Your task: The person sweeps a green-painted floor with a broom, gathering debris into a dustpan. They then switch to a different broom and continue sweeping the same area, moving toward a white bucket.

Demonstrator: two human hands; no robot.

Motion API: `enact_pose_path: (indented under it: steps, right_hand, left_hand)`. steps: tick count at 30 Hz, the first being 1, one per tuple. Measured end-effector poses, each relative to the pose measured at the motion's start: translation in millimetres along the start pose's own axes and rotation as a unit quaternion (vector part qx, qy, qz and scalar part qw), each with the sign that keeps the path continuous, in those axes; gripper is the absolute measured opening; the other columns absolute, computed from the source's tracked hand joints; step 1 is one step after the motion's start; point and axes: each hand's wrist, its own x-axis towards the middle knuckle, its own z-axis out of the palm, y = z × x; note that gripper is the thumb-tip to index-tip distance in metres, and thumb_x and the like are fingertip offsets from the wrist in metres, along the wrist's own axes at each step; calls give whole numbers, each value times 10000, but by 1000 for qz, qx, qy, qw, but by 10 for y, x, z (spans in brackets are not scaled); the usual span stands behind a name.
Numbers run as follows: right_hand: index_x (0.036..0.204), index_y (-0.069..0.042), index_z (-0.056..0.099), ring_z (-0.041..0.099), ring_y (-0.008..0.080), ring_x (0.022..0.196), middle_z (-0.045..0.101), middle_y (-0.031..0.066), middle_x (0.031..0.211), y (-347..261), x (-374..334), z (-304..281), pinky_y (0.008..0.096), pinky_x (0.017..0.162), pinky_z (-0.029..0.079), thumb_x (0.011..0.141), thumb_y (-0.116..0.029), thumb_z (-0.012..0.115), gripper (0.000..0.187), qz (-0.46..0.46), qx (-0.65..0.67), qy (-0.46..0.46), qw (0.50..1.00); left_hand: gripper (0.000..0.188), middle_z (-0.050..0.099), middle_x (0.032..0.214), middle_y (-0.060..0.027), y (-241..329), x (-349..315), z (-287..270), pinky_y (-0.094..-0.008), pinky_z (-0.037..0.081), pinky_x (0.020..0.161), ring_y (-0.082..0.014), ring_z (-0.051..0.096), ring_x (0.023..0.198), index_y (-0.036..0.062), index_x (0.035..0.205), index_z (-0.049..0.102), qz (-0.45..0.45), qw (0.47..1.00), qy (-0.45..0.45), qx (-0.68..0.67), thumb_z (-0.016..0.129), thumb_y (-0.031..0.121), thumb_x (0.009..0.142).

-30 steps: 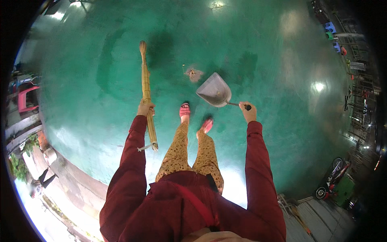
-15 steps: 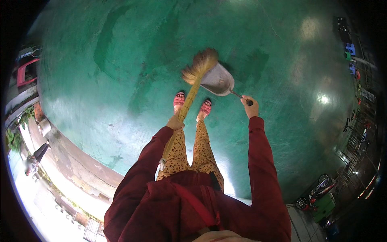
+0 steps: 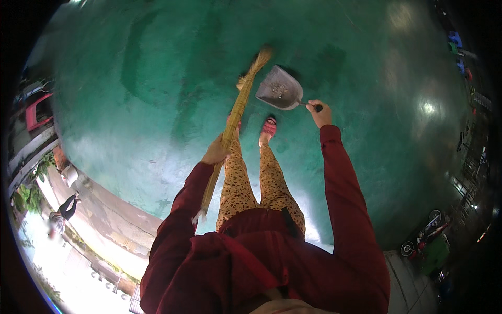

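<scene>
My left hand is closed round the yellow handle of a broom, whose bristle head points away from me, left of the dustpan and apart from it. The bristles look edge-on and a little blurred. In my right hand is the dark grip of a grey metal dustpan. Its wide mouth faces up and left, toward the broom. Small pale bits of debris lie inside the pan. I cannot tell whether the pan touches the floor.
Smooth green floor spreads around my feet in pink sandals. At the far left are a red frame, plants and a person. A motorbike stands at lower right; blue stools are at upper right.
The broom head has come off the dustpan's mouth to the left and turned edge-on, uncovering debris in the pan. Dustpan and right hand have shifted slightly farther from me. My left foot has stepped forward.
</scene>
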Motion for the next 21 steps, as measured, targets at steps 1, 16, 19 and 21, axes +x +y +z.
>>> enact_pose_path:
  steps: [1, 16, 19, 21]
  right_hand:
    - [789, -9, 618, 600, 217, 754, 632, 101, 800, -23, 23, 21, 305, 711, 449, 664, -167, 665, 207, 9, 5, 1, 1000]
    - [756, -10, 616, 539, 96, 645, 624, 42, 753, 204, 3, -354, 247, 626, 441, 691, -102, 658, 120, 13, 42, 20, 999]
    - [755, -9, 609, 568, 145, 667, 625, 76, 739, 221, -46, -538, 272, 642, 441, 686, -123, 666, 145, 32, 37, 12, 999]
    - [756, -9, 609, 563, 140, 666, 624, 72, 743, 253, -103, -635, 271, 639, 440, 686, -120, 667, 143, 12, 48, 18, 999]
  left_hand:
    - [766, 592, 803, -125, 19, 136, 30, -337, 479, 576, -227, 597, 668, 57, 1237, 323, 7, 1000, 1, -4, 660, 76, 549]
    - [786, 535, 633, -96, 593, -736, -500, -289, 424, 323, -151, 496, 403, 117, 1315, 180, -114, 987, -21, -115, 584, -28, 657]
    - [678, 510, 618, -88, 596, -338, -770, -284, 409, 323, -151, 478, 406, 100, 1234, 282, -99, 988, 6, -118, 566, -46, 636]
    - [611, 498, 604, -81, 644, -41, -811, -289, 416, 322, -154, 482, 404, 77, 1179, 329, -86, 985, 31, -148, 577, -36, 632]
